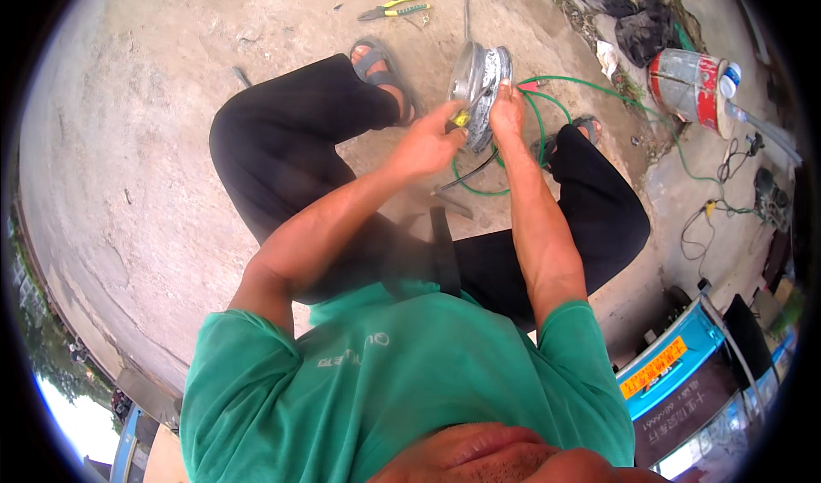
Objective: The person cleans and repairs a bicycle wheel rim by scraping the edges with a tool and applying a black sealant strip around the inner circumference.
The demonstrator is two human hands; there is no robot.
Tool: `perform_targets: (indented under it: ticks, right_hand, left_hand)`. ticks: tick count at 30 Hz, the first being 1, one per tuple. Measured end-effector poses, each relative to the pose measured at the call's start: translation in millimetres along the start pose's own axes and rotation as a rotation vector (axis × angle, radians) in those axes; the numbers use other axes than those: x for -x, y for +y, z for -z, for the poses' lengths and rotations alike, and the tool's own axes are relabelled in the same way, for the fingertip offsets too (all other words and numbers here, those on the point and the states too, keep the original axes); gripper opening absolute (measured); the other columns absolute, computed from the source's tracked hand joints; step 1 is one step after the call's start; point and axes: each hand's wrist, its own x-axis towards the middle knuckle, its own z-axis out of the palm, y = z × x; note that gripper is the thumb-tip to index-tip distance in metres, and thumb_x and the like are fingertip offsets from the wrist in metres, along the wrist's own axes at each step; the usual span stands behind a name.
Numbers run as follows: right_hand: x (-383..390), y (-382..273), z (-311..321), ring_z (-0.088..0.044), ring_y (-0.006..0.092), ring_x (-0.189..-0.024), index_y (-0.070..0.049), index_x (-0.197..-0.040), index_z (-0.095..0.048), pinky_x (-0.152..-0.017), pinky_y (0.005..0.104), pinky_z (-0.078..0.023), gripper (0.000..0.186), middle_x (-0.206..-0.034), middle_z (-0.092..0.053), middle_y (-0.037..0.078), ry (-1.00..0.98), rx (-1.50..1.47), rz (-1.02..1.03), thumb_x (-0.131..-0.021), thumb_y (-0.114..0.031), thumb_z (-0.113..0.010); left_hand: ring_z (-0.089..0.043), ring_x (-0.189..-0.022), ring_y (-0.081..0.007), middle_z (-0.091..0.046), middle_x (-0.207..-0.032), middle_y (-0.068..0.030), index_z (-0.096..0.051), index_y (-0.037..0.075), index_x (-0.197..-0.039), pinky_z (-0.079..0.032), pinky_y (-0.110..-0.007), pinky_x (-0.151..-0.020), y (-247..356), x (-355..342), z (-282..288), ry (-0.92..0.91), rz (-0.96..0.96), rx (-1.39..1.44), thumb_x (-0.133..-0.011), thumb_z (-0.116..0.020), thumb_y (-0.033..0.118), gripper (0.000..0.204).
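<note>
A silver metal wheel rim (466,72) stands on its edge between my sandalled feet. My left hand (432,136) is closed on a yellow-and-black tool (460,118) against the rim's face; its exact kind is unclear. My right hand (506,111) grips the rim's right side with fingers wrapped over it. A thin green hose (541,132) loops around the right of the rim, with a pink-red piece (530,84) beside my right fingers. A metal bar (466,17) lies beyond the rim.
Yellow-green pliers (402,9) lie on the concrete ahead. At right are a red-and-grey drum (680,89), dark cloths (641,29), tangled cables (710,235) and a dark machine (770,196). A blue object with an orange sign (652,370) stands at lower right.
</note>
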Motion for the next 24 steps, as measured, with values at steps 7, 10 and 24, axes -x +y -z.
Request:
perform_targets:
  ticks: [7,10,24]
  right_hand:
    - [42.3,12.7,-6.8,-0.063,0.0507,-0.087,0.002,-0.100,-0.068,-0.079,0.0566,-0.047,0.055,-0.090,-0.066,0.031,0.102,-0.027,-0.020,-0.106,-0.047,-0.042]
    - [52.2,13.8,-7.5,-0.064,0.0501,-0.081,0.002,-0.095,-0.067,-0.074,0.0569,-0.047,0.054,-0.083,-0.066,0.029,0.125,0.014,-0.017,-0.106,-0.046,-0.045]
    - [80.5,33.7,-4.6,-0.062,0.0533,-0.081,0.004,-0.092,-0.064,-0.073,0.0571,-0.046,0.050,-0.082,-0.064,0.032,0.065,-0.055,0.075,-0.107,-0.040,-0.046]
  left_hand:
    - [-0.061,-0.065,-0.0161,-0.065,-0.080,-0.0061,-0.055,0.013,-0.146,-0.049,-0.033,-0.058,24.9,-22.8,1.9,-0.160,0.321,0.037,-0.099,-0.055,0.025,0.048]
    - [-0.051,-0.054,-0.0130,-0.062,-0.076,-0.0036,-0.058,0.018,-0.144,-0.038,-0.031,-0.045,17.1,-14.9,-7.6,-0.156,0.481,0.271,-0.101,-0.054,0.028,0.044]
    - [-0.038,-0.049,-0.0099,-0.053,-0.076,-0.0010,-0.051,0.023,-0.146,-0.025,-0.025,-0.043,21.8,-40.8,-9.3,-0.207,0.678,0.614,-0.107,-0.047,0.031,0.041]
